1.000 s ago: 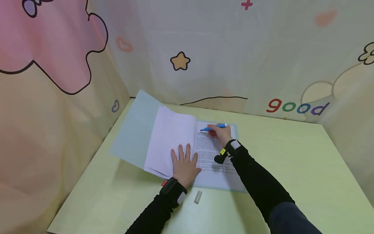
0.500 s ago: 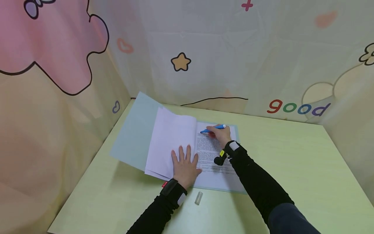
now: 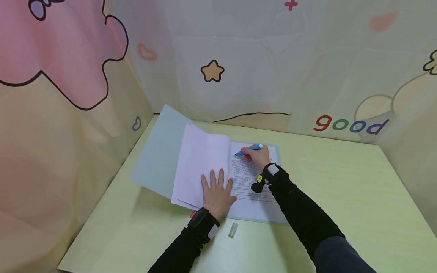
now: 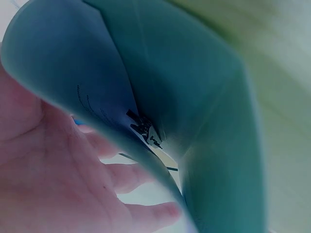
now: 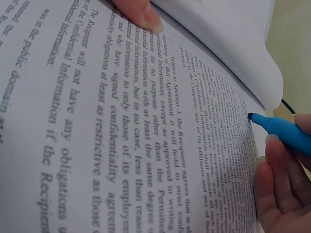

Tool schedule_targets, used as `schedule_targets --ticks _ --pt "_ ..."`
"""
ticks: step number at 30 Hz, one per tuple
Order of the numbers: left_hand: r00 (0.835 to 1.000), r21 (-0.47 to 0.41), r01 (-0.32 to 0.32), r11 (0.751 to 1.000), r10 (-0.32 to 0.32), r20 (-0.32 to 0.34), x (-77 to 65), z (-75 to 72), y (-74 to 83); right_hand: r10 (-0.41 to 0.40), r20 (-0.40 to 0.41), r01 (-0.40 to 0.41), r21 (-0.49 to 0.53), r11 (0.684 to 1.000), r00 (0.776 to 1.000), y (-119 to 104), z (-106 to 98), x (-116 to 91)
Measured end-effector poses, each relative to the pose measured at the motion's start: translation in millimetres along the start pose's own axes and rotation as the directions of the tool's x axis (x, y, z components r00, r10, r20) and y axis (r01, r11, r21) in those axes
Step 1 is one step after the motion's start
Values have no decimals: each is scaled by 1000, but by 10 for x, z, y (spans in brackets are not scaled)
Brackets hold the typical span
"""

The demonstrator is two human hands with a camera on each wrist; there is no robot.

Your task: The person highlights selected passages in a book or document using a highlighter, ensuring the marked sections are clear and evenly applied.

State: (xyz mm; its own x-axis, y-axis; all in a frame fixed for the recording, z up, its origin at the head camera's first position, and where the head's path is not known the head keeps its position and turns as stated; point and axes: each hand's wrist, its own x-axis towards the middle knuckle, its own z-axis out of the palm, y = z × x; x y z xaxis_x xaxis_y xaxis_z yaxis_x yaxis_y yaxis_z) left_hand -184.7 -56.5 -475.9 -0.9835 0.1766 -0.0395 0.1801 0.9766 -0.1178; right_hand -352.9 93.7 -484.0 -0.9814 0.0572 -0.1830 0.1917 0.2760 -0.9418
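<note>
Place: tabletop booth, wider room untellable
Curtains [image 3: 252, 76]: cartoon-printed, star [image 3: 212, 71], lettering "good" [image 3: 351, 125]
Table [image 3: 345, 185]: pale, curtained at back and sides

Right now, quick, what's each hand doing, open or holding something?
Left hand: open, fingers spread on the white page.
Right hand: holding a blue marker at the printed page.

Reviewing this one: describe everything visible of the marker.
The marker is blue and plastic-looking, with a dark, uncapped tip and a white back end. The right grip pinches it at a slant, hiding part of it. The tip points down toward the page, at the upper left of the print; whether it touches, I cannot tell.
</note>
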Motion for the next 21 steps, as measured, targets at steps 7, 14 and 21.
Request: schedule_targets --ticks 7,14,21 --pt "1000 -1 0 1000 0 -9 2 11 9 -85 -2 85 -68 994 996 -43 14 -14" --pt "1000 -26 2 1000 -3 -14 -24 10 16 -118 -18 115 -103 988 993 32 28 45" --pt "1000 -17 10 1000 -11 -7 -1 20 16 -133 -11 131 -110 985 991 31 24 77"
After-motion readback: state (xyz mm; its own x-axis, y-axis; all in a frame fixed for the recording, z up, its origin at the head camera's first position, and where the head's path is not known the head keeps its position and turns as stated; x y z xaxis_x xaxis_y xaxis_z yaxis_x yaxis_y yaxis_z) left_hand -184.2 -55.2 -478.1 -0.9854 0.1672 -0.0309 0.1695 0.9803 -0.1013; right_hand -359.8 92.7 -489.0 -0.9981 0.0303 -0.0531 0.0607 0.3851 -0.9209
